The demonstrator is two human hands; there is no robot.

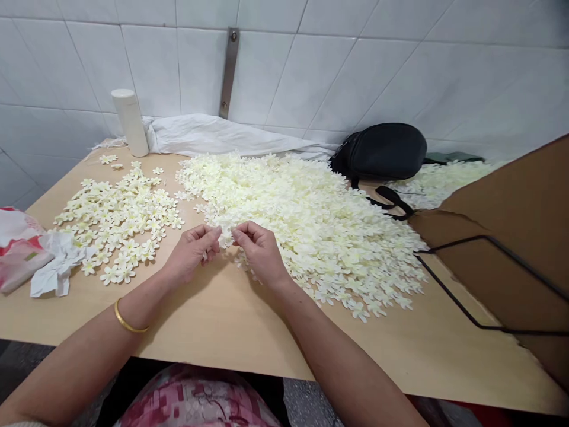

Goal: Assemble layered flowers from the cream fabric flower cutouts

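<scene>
My left hand point(195, 248) and my right hand point(258, 248) face each other above the table, fingertips pinched. Between them is a small artificial flower point(226, 236), pale cream with rounded petals, and both hands appear to grip it. Just behind the hands spreads a large pile of loose cream artificial flowers point(306, 213). Left of my left hand lies a smaller, flatter heap of similar flowers point(120, 216) with yellowish centres. A gold bangle point(127, 320) circles my left wrist.
On the wooden table point(213, 332) stand a white bottle point(130, 121) and a black bag point(386, 151). White cloth point(213, 135) lies along the tiled wall. Crumpled tissue point(57, 264) and a plastic bag point(20, 249) sit left. Cardboard point(507, 237) and a bent black rod point(453, 304) are right.
</scene>
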